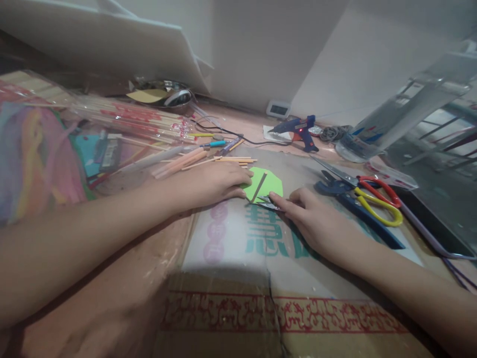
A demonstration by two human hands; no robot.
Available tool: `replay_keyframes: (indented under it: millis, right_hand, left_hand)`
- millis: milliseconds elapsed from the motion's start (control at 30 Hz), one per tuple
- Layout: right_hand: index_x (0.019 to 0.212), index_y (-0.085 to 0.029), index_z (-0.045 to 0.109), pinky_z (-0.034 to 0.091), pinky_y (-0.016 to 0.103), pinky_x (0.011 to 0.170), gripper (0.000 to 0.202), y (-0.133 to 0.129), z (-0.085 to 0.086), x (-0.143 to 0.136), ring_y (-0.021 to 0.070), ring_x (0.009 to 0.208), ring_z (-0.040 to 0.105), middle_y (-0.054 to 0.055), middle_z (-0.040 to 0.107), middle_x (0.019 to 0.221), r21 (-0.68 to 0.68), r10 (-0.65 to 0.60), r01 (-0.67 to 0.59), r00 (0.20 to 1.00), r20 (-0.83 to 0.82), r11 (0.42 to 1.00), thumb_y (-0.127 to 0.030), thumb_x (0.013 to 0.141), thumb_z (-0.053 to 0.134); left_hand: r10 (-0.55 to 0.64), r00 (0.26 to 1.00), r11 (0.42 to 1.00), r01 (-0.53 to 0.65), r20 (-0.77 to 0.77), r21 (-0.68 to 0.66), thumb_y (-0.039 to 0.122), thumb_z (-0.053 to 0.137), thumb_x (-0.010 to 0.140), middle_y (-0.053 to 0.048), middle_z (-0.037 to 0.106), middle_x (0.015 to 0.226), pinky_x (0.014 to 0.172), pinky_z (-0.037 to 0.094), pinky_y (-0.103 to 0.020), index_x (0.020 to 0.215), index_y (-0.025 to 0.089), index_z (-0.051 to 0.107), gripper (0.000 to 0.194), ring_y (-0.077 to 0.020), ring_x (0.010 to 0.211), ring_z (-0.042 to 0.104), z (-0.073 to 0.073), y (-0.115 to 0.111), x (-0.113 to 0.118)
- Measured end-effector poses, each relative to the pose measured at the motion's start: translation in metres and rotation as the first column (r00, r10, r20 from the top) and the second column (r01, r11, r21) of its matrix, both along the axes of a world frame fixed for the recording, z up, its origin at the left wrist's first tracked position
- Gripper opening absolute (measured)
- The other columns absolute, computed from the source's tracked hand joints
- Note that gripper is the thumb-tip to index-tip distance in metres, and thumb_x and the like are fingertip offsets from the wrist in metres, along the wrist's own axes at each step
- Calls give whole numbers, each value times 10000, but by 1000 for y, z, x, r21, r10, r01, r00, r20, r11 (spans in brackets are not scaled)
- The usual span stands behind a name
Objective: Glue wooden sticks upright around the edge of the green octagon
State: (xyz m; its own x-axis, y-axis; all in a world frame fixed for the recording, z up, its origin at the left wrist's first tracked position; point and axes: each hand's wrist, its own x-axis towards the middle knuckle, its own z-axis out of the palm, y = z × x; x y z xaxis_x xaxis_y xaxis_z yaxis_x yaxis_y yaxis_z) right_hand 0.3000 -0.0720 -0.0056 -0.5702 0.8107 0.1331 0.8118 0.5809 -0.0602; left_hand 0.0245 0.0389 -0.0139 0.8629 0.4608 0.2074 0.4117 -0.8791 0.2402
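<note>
A bright green piece of paper (274, 186) with angled edges lies on the cardboard, and a thin dark strip (259, 187) runs slantwise across it. My left hand (227, 180) grips the paper's left edge between thumb and fingers. In my right hand (315, 214) is a pair of small metal snips (269, 203), its pointed blades at the paper's lower edge near the strip's lower end. My right palm and fingers hide the rest of the snips.
Red-and-yellow-handled scissors (380, 201) and dark blue pliers (367, 219) lie right, beside a phone (434, 221). Behind are a lit glue gun (301, 132), its cord and a tall clear container (387, 119). Wooden sticks (186, 161) and packaged bundles (130, 119) lie left.
</note>
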Motion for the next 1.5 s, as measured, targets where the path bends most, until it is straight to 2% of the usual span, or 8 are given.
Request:
replay_keyframes:
  millis: [167,433,733,867,1000,1133,1267,1500]
  right_hand:
    - [1471,-303,549,524,355,719,452,0,1,0,247,837,638,128,636,1077,-10,12,-13,999,-42,1000,-297,1051,384]
    - [1525,-280,468,527,308,678,487,-2,2,5,194,785,611,91,583,1012,20,2,0,998,-68,1000,-234,1042,430]
    - [1439,-246,589,508,325,689,422,-1,4,0,203,786,619,100,616,1018,38,19,-19,1000,-23,999,-242,1063,397]
    - [1448,-215,568,521,333,707,421,0,8,5,198,791,621,92,588,995,-11,3,-4,994,-110,1000,-258,1065,401]
    - [1161,-191,660,518,318,727,268,9,18,13,186,797,616,55,590,899,15,-45,53,950,-310,999,-255,1061,420]
    - [889,-211,599,492,303,665,181,15,23,15,178,740,608,33,615,829,27,-56,70,929,-365,997,-228,1029,486]
    - [944,-206,632,504,322,719,159,17,17,14,198,805,641,53,674,877,54,18,-1,953,-301,999,-215,1024,495]
    - [1058,-186,687,523,308,766,180,20,5,14,188,876,658,71,673,985,16,11,-7,963,-268,1000,-224,1033,513]
  left_hand:
    - [-9,1000,1000,9,7,15,350,558,1017,-68,696,1315,1067,442,-370,1138,190,683,236,-255,1254,608,0,0,0]
    - [-2,1000,1000,2,0,7,336,562,1017,-74,677,1359,1088,437,-388,1206,186,677,267,-265,1293,590,2,-1,0]
    - [-41,999,999,40,20,25,353,549,1019,-87,722,1220,1008,464,-369,1154,180,689,260,-258,1165,639,-2,3,0]
    - [-62,998,998,61,26,31,340,529,1030,-64,718,1238,1024,457,-356,1175,198,679,252,-241,1177,634,-2,3,-1]
    - [-71,997,997,70,31,28,371,509,1040,-57,696,1302,1059,449,-356,1205,214,672,281,-229,1226,620,-2,3,-1]
    - [-67,997,995,63,50,71,389,505,1038,-54,715,1264,1053,458,-357,1151,214,676,269,-231,1218,631,-3,3,-3]
    - [-66,997,996,63,40,61,356,509,1039,-45,709,1284,1058,458,-349,1208,211,654,265,-227,1235,626,-3,3,-3]
    - [-60,998,996,57,35,70,381,515,1034,-67,716,1258,1028,474,-371,1192,197,669,287,-246,1191,640,-3,3,-1]
